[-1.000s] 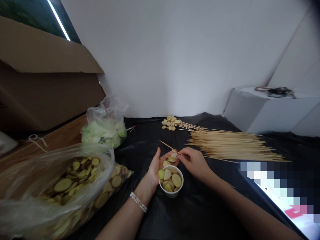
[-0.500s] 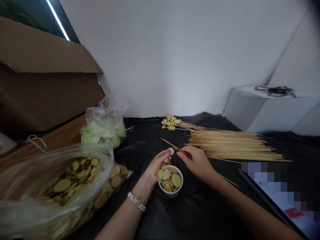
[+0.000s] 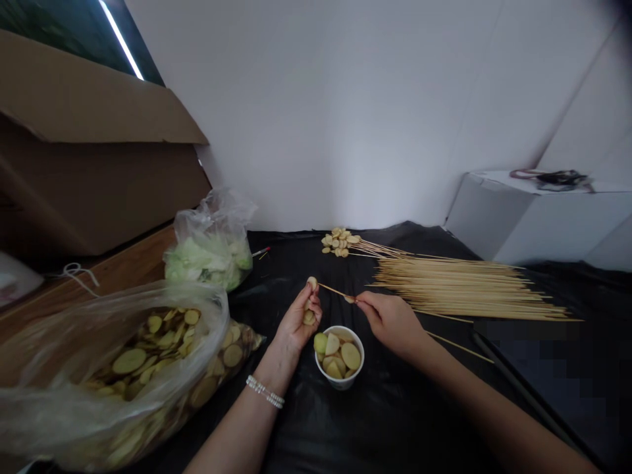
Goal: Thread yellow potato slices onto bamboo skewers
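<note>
Between thumb and fingertips my left hand (image 3: pixel 299 316) pinches a small potato slice (image 3: pixel 312 282), and its curled lower fingers keep another slice (image 3: pixel 309 317) in the palm. My right hand (image 3: pixel 390 319) is closed on a thin bamboo skewer (image 3: pixel 336 290) that points left, its tip at the pinched slice. A slice (image 3: pixel 349 299) sits on the skewer close to my right fingertips. Whether the tip has entered the pinched slice, I cannot tell. Just below my hands stands a white paper cup (image 3: pixel 340 383) full of potato slices (image 3: pixel 350 356).
An open plastic bag of slices (image 3: pixel 129 361) lies at left, with a bag of pale green vegetable (image 3: pixel 210 260) behind. Loose skewers (image 3: pixel 474 289) are piled at right, beside several loaded ones (image 3: pixel 340 241). A cardboard box (image 3: pixel 99 191) and white box (image 3: pixel 523 210) flank the black covering (image 3: pixel 395 421).
My left hand has moved left and up with its slice. The skewer has swung nearer level, its tip now at that slice. The view has shifted slightly.
</note>
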Tool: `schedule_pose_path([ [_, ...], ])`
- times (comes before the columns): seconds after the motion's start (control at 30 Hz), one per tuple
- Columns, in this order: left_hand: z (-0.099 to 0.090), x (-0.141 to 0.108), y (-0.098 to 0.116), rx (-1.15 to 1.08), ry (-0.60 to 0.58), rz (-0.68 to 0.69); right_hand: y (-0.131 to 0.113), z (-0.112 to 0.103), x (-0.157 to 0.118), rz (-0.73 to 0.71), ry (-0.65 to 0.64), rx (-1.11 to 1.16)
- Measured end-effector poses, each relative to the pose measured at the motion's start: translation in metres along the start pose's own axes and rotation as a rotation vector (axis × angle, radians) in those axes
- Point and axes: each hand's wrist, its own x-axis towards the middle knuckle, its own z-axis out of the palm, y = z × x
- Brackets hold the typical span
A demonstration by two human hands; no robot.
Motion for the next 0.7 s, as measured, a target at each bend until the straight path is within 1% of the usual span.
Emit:
schedule_pose_path([
  [0.23,0.0004,0.0002,0.0013,-0.006,0.02,0.007,-0.0013,0.0016,0.0001,0.007,-0.036,-0.049],
  [0.7,-0.0009,0.0019,-0.0006,0.049,0.022,0.065,-0.0002,0.004,0.0004,0.014,-0.045,-0.075],
])
